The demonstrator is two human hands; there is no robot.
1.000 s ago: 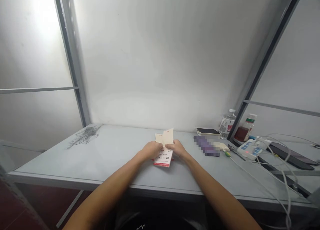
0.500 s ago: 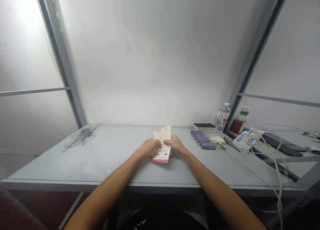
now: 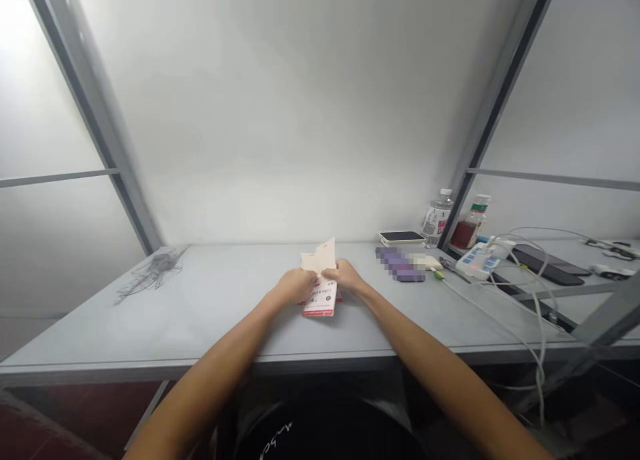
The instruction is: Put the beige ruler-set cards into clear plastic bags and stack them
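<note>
A white card packet [image 3: 321, 301] with a red band along its lower edge, dark printed characters and a figure 4 is held low over the table [image 3: 225, 300]. Its pale upper part [image 3: 326, 255] stands up in two pieces, as if flaps were folded open. My left hand [image 3: 299, 284] grips the packet's left side, thumb across the front. On the other side my right hand [image 3: 347, 276] pinches it, with its thumb close to the left one. A red edge shows behind the packet; whether it is a second piece I cannot tell. The hidden fingers are behind the card.
To the right lie a purple, partly pixelated item [image 3: 400, 265], a phone [image 3: 403, 237] and a white power strip [image 3: 483, 260] with trailing cables [image 3: 540, 327]. A water bottle [image 3: 436, 221] and a jar of red contents [image 3: 469, 228] stand by the frame post. Dark scribbles [image 3: 153, 270] mark the table's left.
The view has shifted slightly, so the table items appear a little further left and higher. Both hands keep their hold on the packet, which looks almost the same.
</note>
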